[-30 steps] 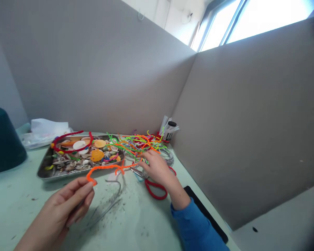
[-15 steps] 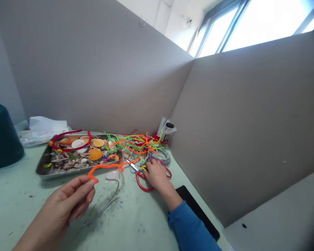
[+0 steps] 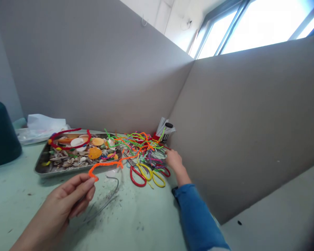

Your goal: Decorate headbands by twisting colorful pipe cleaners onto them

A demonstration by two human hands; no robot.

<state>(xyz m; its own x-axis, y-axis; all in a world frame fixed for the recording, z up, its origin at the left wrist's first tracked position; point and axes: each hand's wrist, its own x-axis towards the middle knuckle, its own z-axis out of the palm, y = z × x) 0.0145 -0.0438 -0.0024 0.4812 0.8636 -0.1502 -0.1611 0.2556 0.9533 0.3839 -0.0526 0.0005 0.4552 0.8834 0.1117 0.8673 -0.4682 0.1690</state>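
My left hand is closed, pinching the curled end of an orange pipe cleaner between thumb and fingers. The pipe cleaner stretches right, with a twisted joint along it, towards a tangle of coloured pipe cleaners. At the right side of that pile is my right hand, fingers curled beside a coil of grey wire; what they grip, if anything, is hidden. Left of it lie red-handled scissors and yellow-handled scissors.
A metal tray holds shells, with a red pipe cleaner ring on top. A dark green bottle stands at the left. Bent grey wire lies on the table. A black-lidded container stands near the partition corner.
My right hand has moved right and away from the scissors to the far side of the pile. Yellow scissor handles now show. My left hand keeps its pinch on the orange pipe cleaner.
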